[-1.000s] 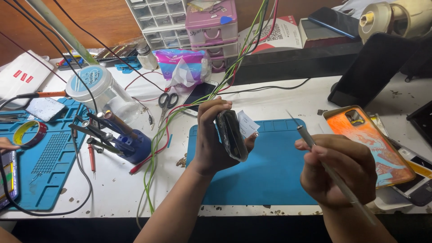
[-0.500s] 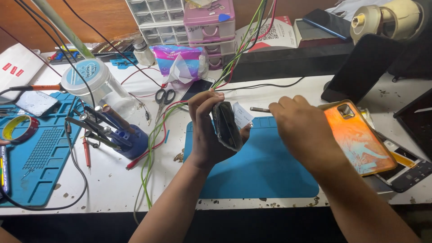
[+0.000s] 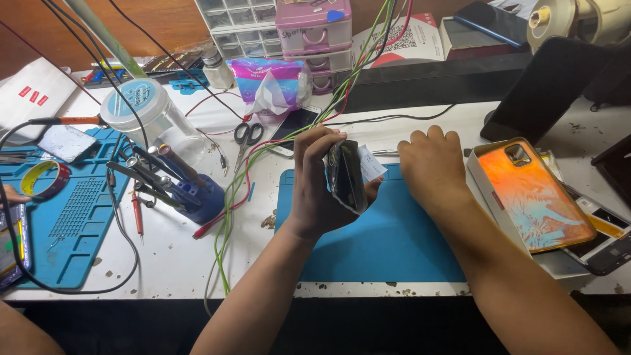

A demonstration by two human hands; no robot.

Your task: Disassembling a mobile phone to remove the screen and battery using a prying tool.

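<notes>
Black phone (image 3: pixel 346 176) gripped edge-on in left hand (image 3: pixel 315 184), right hand (image 3: pixel 430 167) curled knuckles-up on blue mat (image 3: pixel 388 243) — contents seemingly hidden

Bare blue mat (image 3: pixel 388 243) lies open below the hands — wires (image 3: pixel 230 197) crowd left, orange phone case (image 3: pixel 532 197) blocks right.

- The left hand (image 3: pixel 320 181) is bare: no glove, ring or watch shows on it.
- The left forearm is uncovered right down to the bottom edge of the picture, with no sleeve in sight.
- The right hand (image 3: pixel 430 164) is likewise bare, knuckles plain, without ring or band.
- The right forearm is also sleeveless as far as the lower corner.
</notes>
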